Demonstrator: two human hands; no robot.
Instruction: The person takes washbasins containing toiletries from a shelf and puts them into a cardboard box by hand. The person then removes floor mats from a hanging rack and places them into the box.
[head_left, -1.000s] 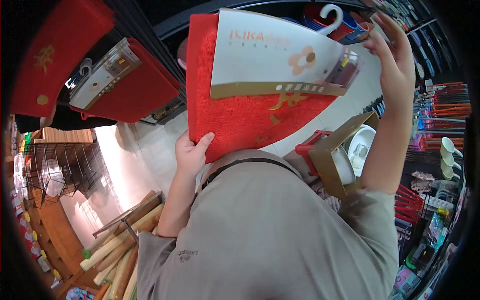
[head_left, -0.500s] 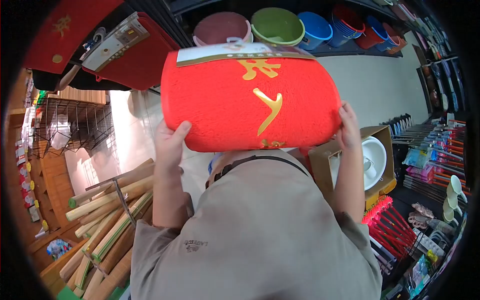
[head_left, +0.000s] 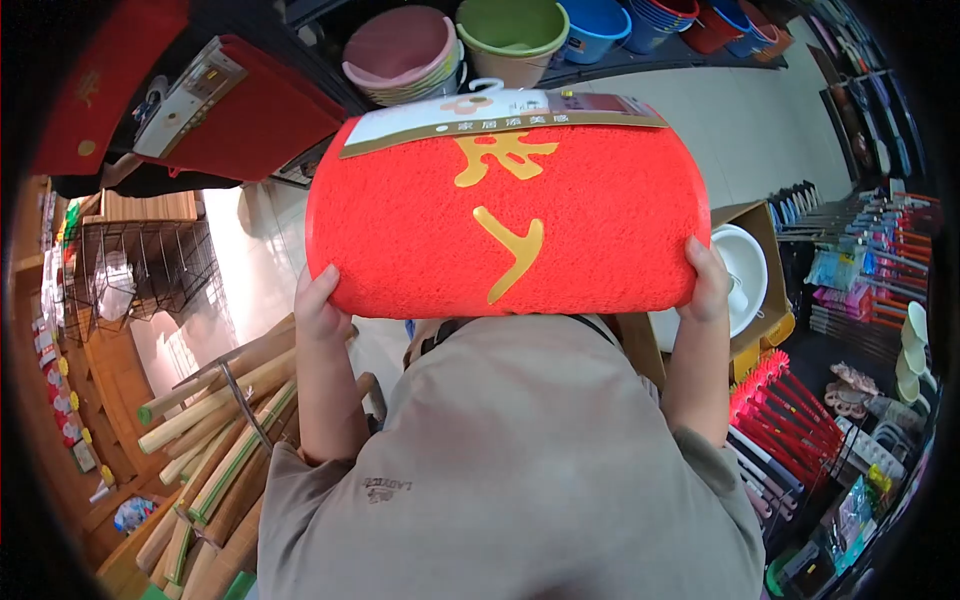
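Observation:
A folded red mat [head_left: 400, 220] with gold characters is held up in front of my body. Along its top edge runs a white and gold card [head_left: 500, 112] with a white hook. My left hand [head_left: 322, 303] grips the mat's lower left corner, thumb on the front face. At the lower right edge, my right hand [head_left: 707, 280] is closed on the same mat. The fingers behind the mat are hidden on both sides.
Stacked buckets [head_left: 400, 50] line a shelf at the top. A cardboard box [head_left: 765, 225] with a white basin stands at the right, near red brushes [head_left: 790, 410] and hanging goods. Rolled mats [head_left: 220, 440] lie at lower left, below a wire rack [head_left: 140, 265]. More red mats [head_left: 260, 110] hang upper left.
My right hand has come down from the upper right and taken hold of the mat's right edge. The mat has turned from a slant to nearly level, its gold characters now facing me.

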